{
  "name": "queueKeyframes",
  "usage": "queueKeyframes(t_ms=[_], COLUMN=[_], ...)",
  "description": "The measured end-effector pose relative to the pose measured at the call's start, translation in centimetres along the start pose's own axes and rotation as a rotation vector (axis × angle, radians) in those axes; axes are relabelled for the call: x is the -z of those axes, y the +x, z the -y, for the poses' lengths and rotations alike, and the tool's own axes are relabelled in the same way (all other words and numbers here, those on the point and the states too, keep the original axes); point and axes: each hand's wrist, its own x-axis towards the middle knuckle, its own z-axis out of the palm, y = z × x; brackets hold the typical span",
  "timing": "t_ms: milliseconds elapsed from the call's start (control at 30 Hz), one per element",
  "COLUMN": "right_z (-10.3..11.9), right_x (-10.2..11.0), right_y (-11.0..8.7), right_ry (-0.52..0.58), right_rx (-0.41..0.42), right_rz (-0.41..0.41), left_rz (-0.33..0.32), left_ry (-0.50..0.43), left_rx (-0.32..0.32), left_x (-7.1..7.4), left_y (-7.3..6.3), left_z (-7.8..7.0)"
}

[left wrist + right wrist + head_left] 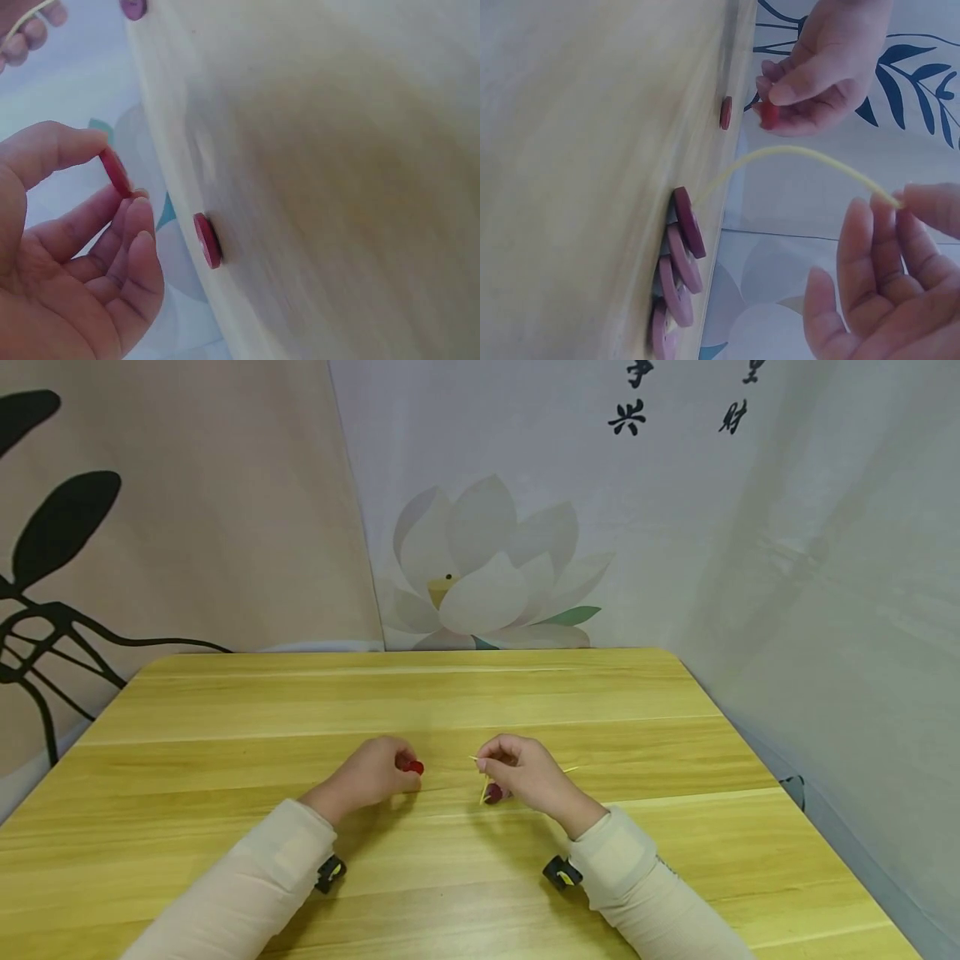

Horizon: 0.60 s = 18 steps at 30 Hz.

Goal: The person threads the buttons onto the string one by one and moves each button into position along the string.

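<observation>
My left hand (367,774) pinches a small red button (115,172) between thumb and fingertips, a little above the table. A second red button (208,241) lies on the table close by. My right hand (527,774) pinches one end of a thin yellow cord (802,151) between thumb and forefinger. From there the cord arches down to a row of several pink and purple buttons, which lean on each other on the table. The darkest purple button (690,222) is at the row's near end. In the head view, my right hand partly hides the row.
The wooden table (450,877) has its far edge against a hanging cloth (540,443) with a lotus print. Another cloth (847,568) hangs along the right side. A small dark device (562,872) is worn at the right wrist, another (330,872) at the left.
</observation>
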Motion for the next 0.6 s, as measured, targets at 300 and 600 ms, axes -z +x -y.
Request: queueKeyframes(t_ms=[300, 600], right_z=[0.0, 0.2], right_x=[0.1, 0.1], right_y=[-0.1, -0.3], right_ry=[0.011, -0.022], right_rx=[0.008, 0.027], right_rz=[-0.012, -0.028], left_rz=[-0.058, -0.125], left_ry=[-0.137, -0.219], left_rx=[-0.002, 0.031], left_x=[0.1, -0.1], left_y=[0.0, -0.1], left_z=[-0.6, -1.3])
